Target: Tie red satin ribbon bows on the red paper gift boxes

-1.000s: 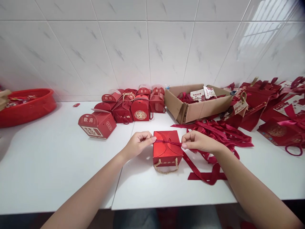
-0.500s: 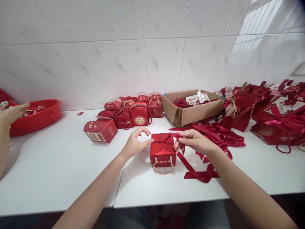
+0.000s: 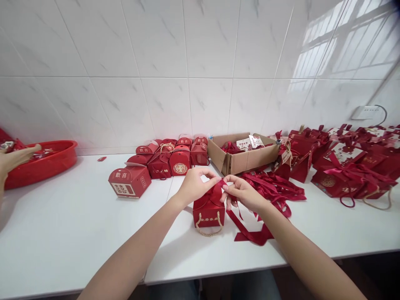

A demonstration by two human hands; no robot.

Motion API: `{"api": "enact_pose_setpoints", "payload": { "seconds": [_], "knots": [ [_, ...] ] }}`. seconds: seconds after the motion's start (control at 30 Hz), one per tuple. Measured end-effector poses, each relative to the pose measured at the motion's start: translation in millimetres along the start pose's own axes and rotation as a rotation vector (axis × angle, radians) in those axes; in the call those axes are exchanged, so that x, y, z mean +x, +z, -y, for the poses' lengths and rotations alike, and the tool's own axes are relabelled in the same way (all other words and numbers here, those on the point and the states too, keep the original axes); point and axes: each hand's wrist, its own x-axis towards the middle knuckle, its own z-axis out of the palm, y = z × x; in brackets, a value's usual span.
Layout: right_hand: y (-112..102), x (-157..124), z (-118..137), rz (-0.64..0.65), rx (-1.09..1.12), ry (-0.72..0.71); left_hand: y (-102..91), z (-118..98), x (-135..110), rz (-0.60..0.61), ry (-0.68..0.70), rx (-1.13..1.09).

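Note:
In front of me a small red gift box [image 3: 208, 214] with a twisted cord handle stands on the white table. Dark red ribbon [image 3: 221, 183] rises from its top. My left hand [image 3: 197, 184] is over the box, thumb and fingers pinched on the ribbon. From the right, my right hand [image 3: 243, 192] pinches the same ribbon, its fingertips close to the left thumb. Part of the box top is hidden behind my left hand. A loose ribbon strip [image 3: 253, 236] lies on the table beside the box, below my right hand.
Several red boxes [image 3: 180, 161] stand near the wall, with another box [image 3: 129, 182] nearer me. A cardboard box [image 3: 254, 159] holds ribbons and tags. Right of it lie a ribbon pile [image 3: 275, 187] and red gift bags [image 3: 346, 175]. Another person's hand [image 3: 18, 158] reaches into a red basin [image 3: 59, 160].
My left hand has moved right from the box's edge and now pinches the ribbon beside my right hand. The camera view has tilted up somewhat.

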Motion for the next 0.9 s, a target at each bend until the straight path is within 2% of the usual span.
{"api": "enact_pose_setpoints", "payload": {
  "seconds": [0.1,0.17,0.23,0.37,0.43,0.5,0.57,0.6,0.67,0.73,0.8,0.9],
  "knots": [
    [-2,2,-1,-0.137,-0.054,0.007,-1.6,6,-1,-0.036,0.005,-0.007],
    [-2,4,0,-0.169,-0.106,0.006,-0.7,9,-2,-0.039,0.003,-0.016],
    [0,6,3,-0.154,-0.150,0.001,1.9,9,-3,-0.040,0.009,-0.020],
    [9,15,7,-0.043,-0.258,-0.018,5.5,7,-5,-0.050,0.051,0.019],
    [14,18,7,-0.069,-0.272,-0.063,2.4,11,-7,-0.086,0.075,0.023],
    [18,19,7,-0.135,-0.245,-0.107,-3.9,22,-12,-0.155,0.033,0.015],
    [21,17,9,-0.172,-0.224,-0.105,-10.6,38,-20,-0.189,-0.099,0.017],
    [22,16,10,-0.169,-0.224,-0.085,-13.2,47,-25,-0.161,-0.181,0.018],
    [24,14,12,-0.119,-0.221,-0.058,-16.1,61,-34,-0.030,-0.312,-0.011],
    [25,15,14,-0.047,-0.223,-0.060,-17.4,69,-41,0.104,-0.378,-0.054],
    [26,18,15,-0.035,-0.286,-0.051,-20.7,68,-42,0.173,-0.401,-0.085],
    [29,24,15,-0.120,-0.453,-0.006,-33.1,53,-34,0.147,-0.327,-0.148]
  ]
}}
